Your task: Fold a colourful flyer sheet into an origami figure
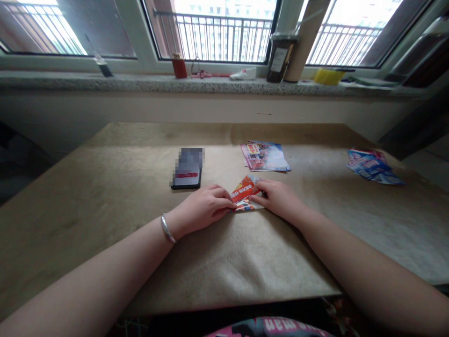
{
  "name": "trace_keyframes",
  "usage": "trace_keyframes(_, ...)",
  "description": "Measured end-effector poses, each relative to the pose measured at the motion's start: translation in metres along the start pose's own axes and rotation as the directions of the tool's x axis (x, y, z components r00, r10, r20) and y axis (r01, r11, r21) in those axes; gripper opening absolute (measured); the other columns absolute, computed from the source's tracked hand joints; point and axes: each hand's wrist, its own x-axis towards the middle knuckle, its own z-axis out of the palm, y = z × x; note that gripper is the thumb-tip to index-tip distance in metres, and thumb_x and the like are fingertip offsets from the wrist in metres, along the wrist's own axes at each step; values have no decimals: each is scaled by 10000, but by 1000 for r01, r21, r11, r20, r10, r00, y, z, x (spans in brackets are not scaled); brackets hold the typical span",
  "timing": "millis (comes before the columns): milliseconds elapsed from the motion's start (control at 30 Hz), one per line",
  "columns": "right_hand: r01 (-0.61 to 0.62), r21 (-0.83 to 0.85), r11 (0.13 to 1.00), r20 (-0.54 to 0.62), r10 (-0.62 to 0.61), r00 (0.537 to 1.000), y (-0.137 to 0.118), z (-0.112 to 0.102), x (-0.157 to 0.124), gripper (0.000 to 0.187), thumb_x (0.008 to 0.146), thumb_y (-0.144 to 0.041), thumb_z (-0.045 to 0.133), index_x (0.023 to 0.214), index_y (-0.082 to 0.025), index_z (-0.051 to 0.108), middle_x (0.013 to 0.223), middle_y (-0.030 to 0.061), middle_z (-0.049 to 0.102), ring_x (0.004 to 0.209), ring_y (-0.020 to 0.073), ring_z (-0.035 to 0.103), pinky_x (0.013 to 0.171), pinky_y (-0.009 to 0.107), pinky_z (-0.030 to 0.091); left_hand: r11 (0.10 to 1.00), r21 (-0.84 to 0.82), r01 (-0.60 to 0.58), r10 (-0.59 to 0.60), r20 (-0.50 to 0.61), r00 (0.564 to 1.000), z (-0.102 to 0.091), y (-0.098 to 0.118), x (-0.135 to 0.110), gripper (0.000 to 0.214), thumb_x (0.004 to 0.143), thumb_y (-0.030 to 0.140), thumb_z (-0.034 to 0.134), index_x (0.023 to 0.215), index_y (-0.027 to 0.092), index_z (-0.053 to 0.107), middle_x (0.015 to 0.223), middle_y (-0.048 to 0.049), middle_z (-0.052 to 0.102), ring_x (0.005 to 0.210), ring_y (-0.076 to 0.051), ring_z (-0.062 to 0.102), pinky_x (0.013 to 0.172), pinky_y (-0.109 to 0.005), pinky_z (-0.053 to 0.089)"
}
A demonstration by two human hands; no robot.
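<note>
A small folded piece of printed paper (243,193), red and white with some blue, lies on the brown paper-covered table (105,196) in front of me. My left hand (203,208), with a silver bangle on its wrist, has its curled fingers pinching the paper's left edge. My right hand (278,199) presses and pinches the paper's right side with bent fingers. Both hands rest on the table, almost touching each other across the paper.
A dark phone (187,169) lies just beyond my left hand. A stack of printed leaflets (264,157) sits behind the folded paper, another stack (372,166) at far right. The windowsill (140,83) holds a red cup (179,67), a dark jar (278,58) and a yellow object (328,76).
</note>
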Motion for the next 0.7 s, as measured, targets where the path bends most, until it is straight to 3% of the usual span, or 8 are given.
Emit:
trace_keyframes(233, -83, -89, 993, 50, 87, 995, -4, -5, -1, 238, 843, -406, 558, 725, -201, 593, 730, 38, 653, 669, 173, 563, 542, 250, 297, 998, 58, -36, 36, 4, 999, 1, 0, 0, 243, 944, 185, 448, 1045, 187, 669, 1060, -57, 666, 960, -173, 563, 856, -316, 500)
trace_keyframes(433, -167, -126, 978, 69, 177, 982, -1, -9, -5, 231, 836, -427, 559, 768, -218, 631, 736, 52, 680, 651, 190, 592, 528, 259, 306, 987, 147, -61, 51, 73, 996, 1, 4, -1, 353, 931, 273, 486, 1266, 178, 543, 1233, -73, 612, 1121, -220, 522, 950, -383, 465)
trace_keyframes(700, -192, -135, 972, 51, 201, 978, 2, -9, -4, 259, 824, -452, 568, 739, -218, 638, 676, 39, 661, 587, 165, 558, 504, 248, 305, 978, 202, -53, 29, 120, 992, 0, 4, -2, 435, 923, 340, 494, 1325, 175, 484, 1297, -94, 567, 1178, -243, 502, 986, -400, 429)
